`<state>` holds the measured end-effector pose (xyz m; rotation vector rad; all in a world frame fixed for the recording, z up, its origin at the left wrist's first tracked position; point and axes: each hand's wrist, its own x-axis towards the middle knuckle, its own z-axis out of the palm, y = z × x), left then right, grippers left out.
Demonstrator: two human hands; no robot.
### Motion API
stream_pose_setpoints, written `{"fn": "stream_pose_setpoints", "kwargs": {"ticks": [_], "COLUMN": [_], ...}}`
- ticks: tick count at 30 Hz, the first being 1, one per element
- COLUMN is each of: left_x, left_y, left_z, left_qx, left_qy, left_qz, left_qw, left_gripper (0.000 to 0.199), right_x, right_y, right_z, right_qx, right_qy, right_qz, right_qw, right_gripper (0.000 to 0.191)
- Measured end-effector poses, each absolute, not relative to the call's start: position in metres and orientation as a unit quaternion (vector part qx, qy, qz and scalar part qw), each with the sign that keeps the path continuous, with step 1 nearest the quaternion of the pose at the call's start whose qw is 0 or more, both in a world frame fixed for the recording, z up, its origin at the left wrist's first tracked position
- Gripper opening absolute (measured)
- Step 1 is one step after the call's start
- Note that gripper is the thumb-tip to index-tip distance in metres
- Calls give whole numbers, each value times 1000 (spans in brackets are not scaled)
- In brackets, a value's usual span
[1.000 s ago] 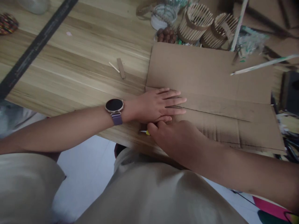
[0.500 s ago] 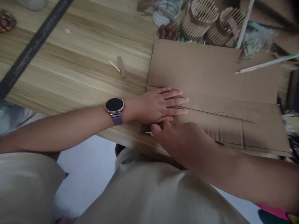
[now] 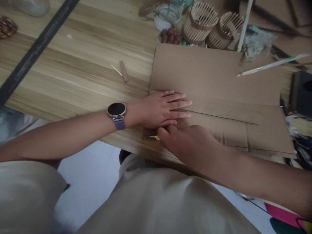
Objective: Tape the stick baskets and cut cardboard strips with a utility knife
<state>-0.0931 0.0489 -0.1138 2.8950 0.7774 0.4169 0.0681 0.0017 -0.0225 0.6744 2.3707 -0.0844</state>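
Observation:
My left hand lies flat with spread fingers on a sheet of brown cardboard. A dark slit runs through the sheet to the right from under these fingers. My right hand is closed around a utility knife, close below the left little finger. Only the yellow tip of the utility knife and a short bright blade show, pointing left at the cardboard's near left corner. The rest of the knife is hidden in the fist. A watch sits on my left wrist.
Beyond the cardboard stand two slatted stick baskets, a jar and a bowl of brown balls. A white-and-green stick lies over the sheet. A long black bar crosses the table at left. Cardboard scraps lie between.
The view has shifted slightly, so the table things appear further left. My right hand has moved a little to the right relative to my left hand, and more of the knife tip shows.

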Motion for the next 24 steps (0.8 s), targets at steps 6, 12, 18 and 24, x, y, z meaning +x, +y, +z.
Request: {"fn": "stream_pose_setpoints", "kwargs": {"ticks": [6,12,18,24], "left_x": [-94,-93,-92,-95], "left_y": [51,50,48,44], "left_z": [-116,-114,-109,-107], "left_qx": [956,957,958,959], "left_qy": [256,258,258,254], "left_qz": [131,117,106,118], "left_qw": [61,63,66,50], "left_gripper": [45,46,47,47], "right_x": [58,57,73,143], "right_y": [-2,-6,0,10], "right_z": [-30,-28,-19,-26], "right_qx": [229,245,271,278], "right_qy": [931,936,908,931], "right_qz": [-1,-10,-13,-59], "right_qw": [286,253,318,230], "right_gripper": [38,30,36,18]}}
